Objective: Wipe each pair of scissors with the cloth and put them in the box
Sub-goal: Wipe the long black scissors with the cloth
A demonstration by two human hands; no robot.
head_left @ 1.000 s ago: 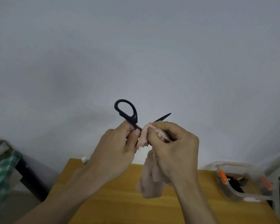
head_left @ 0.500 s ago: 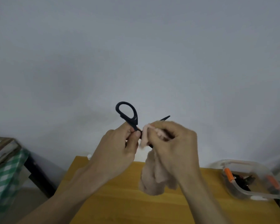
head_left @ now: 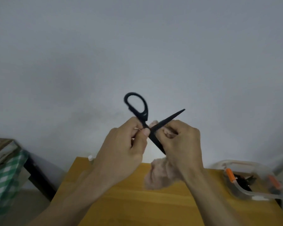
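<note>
I am working above the smooth wooden tabletop (head_left: 137, 201), with the clear plastic box (head_left: 245, 191) lying down to the right of my hands, dark scissors already inside it. The fluffy pink cloth (head_left: 158, 175) is hanging from my right hand (head_left: 181, 144), which is bunching it around one blade. My left hand (head_left: 126, 147) is pinching the black scissors (head_left: 142, 115) by the pivot. The blades are now spreading wider than a moment ago, so I am wiping inner edges, not boxing yet.
</note>
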